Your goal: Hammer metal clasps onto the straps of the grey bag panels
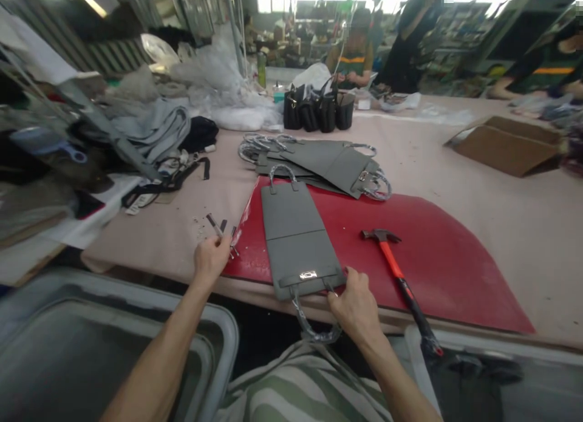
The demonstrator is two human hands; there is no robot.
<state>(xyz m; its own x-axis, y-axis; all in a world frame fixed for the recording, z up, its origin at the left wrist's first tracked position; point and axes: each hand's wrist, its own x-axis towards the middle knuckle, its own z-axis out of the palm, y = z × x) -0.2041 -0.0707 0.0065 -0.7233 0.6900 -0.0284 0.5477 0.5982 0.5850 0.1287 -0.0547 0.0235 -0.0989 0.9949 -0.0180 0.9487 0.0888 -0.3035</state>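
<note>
1. Beyond the pink-covered table [410, 149], people work in a cluttered workshop; a red mat [437, 264] covers part of the near side.
2. I see the grey bag [296, 221] lying flat across the mat, its clasp [308, 275] end at the table's front edge and a wrapped handle [303, 319] hanging over.
3. My view shows the right hand [356, 302] partly curled, thumb and forefinger holding the bag's near right corner.
4. The left hand [212, 258] has curled fingers against small metal tools [217, 226] beside the mat; I cannot tell whether it grips any.
5. I judge the dangling handle could snag a sleeve or wrist and drag the bag askew.
6. The hammer [392, 261] overhangs the edge, so an elbow's bump might tip it off.
7. A careless finger sweep could scatter those small tools.
</note>
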